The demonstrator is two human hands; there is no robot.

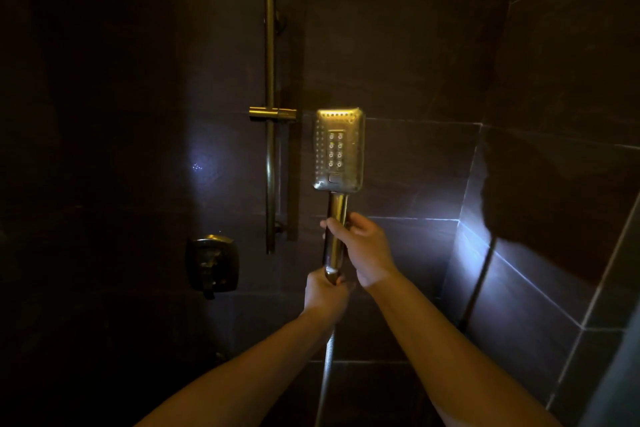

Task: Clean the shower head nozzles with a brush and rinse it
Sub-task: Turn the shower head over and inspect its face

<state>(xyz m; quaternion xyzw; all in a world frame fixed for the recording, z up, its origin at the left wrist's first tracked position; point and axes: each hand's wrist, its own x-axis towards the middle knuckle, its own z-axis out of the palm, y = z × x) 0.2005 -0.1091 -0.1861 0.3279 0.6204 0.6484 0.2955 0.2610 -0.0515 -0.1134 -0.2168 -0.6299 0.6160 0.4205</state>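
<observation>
A rectangular metal shower head [339, 151] is held upright in front of the dark tiled wall, its nozzle face turned toward me. My right hand [367, 248] is wrapped around the middle of its handle. My left hand [325, 295] grips the bottom end of the handle, where the metal hose [327, 367] hangs down. No brush is in view.
A vertical slide rail [270, 121] with its holder bracket [273, 113] is fixed to the wall just left of the shower head. A valve control [212, 263] sits lower left. A tiled side wall [554, 184] closes in on the right. The room is dim.
</observation>
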